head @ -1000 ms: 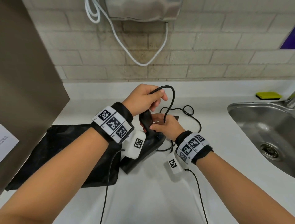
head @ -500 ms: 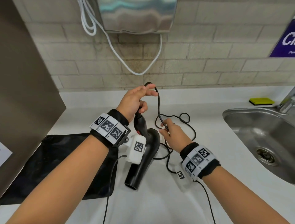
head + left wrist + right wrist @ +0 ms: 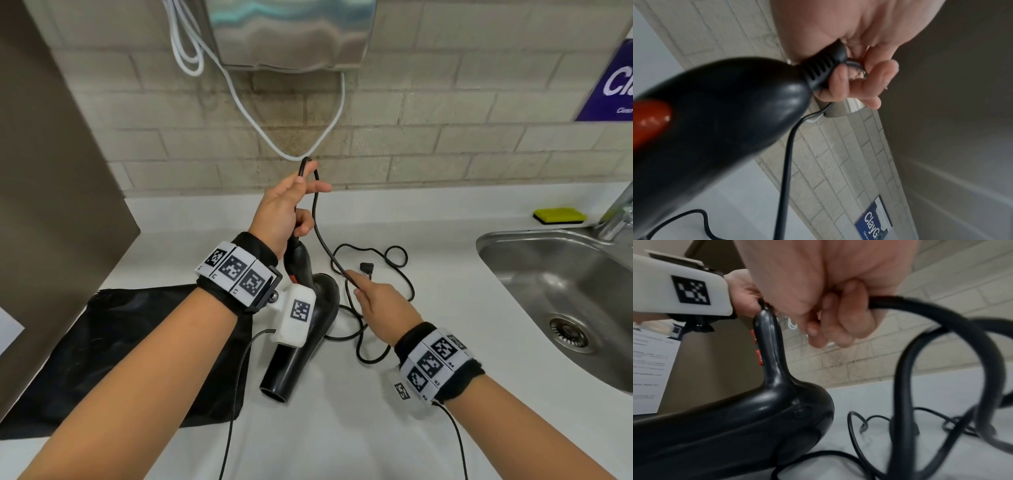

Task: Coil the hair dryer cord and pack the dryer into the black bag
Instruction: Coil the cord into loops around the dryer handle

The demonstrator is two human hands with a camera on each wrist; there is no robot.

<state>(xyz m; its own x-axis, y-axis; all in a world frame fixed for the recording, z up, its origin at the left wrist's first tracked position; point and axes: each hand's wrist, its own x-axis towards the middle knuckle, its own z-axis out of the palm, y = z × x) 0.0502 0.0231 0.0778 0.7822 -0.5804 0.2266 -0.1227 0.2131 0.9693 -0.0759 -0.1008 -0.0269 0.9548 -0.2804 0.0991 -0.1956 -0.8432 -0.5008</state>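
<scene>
The hair dryer point(image 3: 305, 329) is stood on the white counter point(image 3: 445, 308), its nozzle resting toward the near edge and its handle raised. The top of the handle, at the ribbed cord collar, is held by the left hand point(image 3: 286, 209); in the left wrist view the lower fingers point(image 3: 840, 81) are seen curled round that collar, so the left grip is closed on the dryer. A first loop of the black cord point(image 3: 317, 219) is carried up over the raised index finger of the same hand and falls back down to the right.

Lower on that strand, the cord is pinched by the right hand point(image 3: 380, 301), just to the right of the dryer body. In the right wrist view the fingers point(image 3: 838, 324) are folded over the cord, so this grip is closed on it as well. The remaining cord lies in loose curls on the counter behind the right hand, with the plug point(image 3: 367, 268) lying flat among them.

The black bag point(image 3: 120, 342) is spread flat on the counter to the left of the dryer, partly covered by the left forearm. A steel sink point(image 3: 561, 301) is set into the counter at the right, and a yellow sponge point(image 3: 560, 215) is placed behind it by the tiled wall.
</scene>
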